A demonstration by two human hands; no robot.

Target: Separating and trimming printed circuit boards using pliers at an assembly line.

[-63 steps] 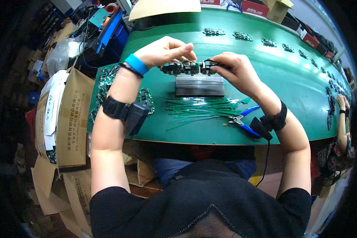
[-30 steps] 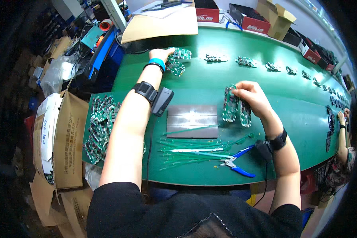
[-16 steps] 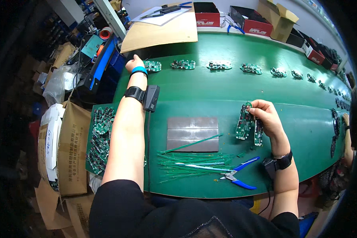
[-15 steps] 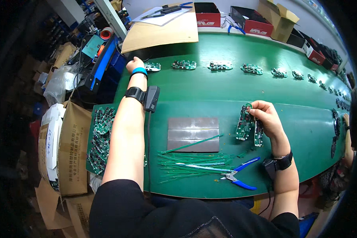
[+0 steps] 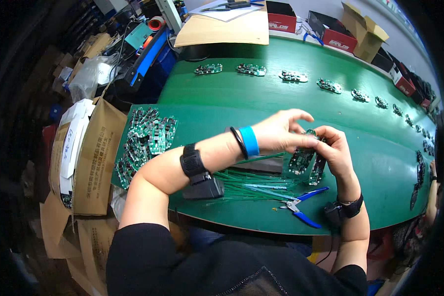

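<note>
My right hand [image 5: 337,152] pinches the upper ends of two green circuit boards, one on the left [image 5: 300,161] and one on the right [image 5: 317,170], which hang down side by side. Beside it my left hand [image 5: 282,131] reaches across from the left, fingers apart. Its thumb is at the boards' top end, close to the right fingertips; whether it touches a board is hard to tell. Below the hands lie thin green strips [image 5: 254,187] and blue-handled cutting pliers [image 5: 307,219]. A dark flat block [image 5: 267,166] is partly hidden by my left forearm.
Several circuit boards [image 5: 293,76] form a curved row across the green table [image 5: 222,114]. A heap of boards [image 5: 145,140] lies at the left, beside a cardboard box [image 5: 101,153]. Red and black boxes [image 5: 281,20] line the far edge. Another person's arm [image 5: 432,192] shows at far right.
My left hand has left the leftmost board of the far row and come over to my right hand. My right hand still holds the two boards. The view has shifted slightly.
</note>
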